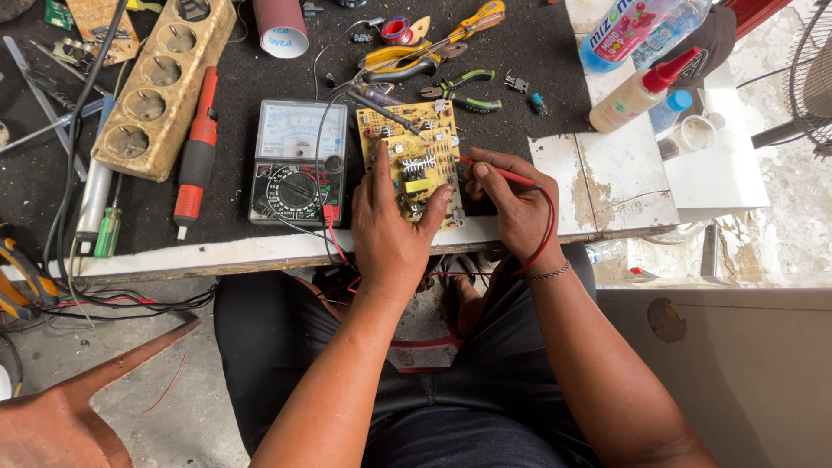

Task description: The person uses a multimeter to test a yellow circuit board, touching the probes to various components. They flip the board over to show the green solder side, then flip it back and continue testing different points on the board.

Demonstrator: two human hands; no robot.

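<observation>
A yellow circuit board (414,149) lies on the black mat near the front edge of the bench. My left hand (392,227) rests on the board's near side, index finger pointing up along its left part, thumb on the lower right corner. My right hand (511,201) grips a red test probe (498,172) whose tip touches the board's right edge; its red lead loops over my wrist. An analog multimeter (299,163) sits just left of the board, with leads running from it.
A red-handled soldering tool (196,156) and a beige multi-socket strip (161,80) lie to the left. Pliers, cutters and a yellow screwdriver (438,54) lie behind the board. Bottles (640,94) stand at the back right. Cables hang off the bench's left front.
</observation>
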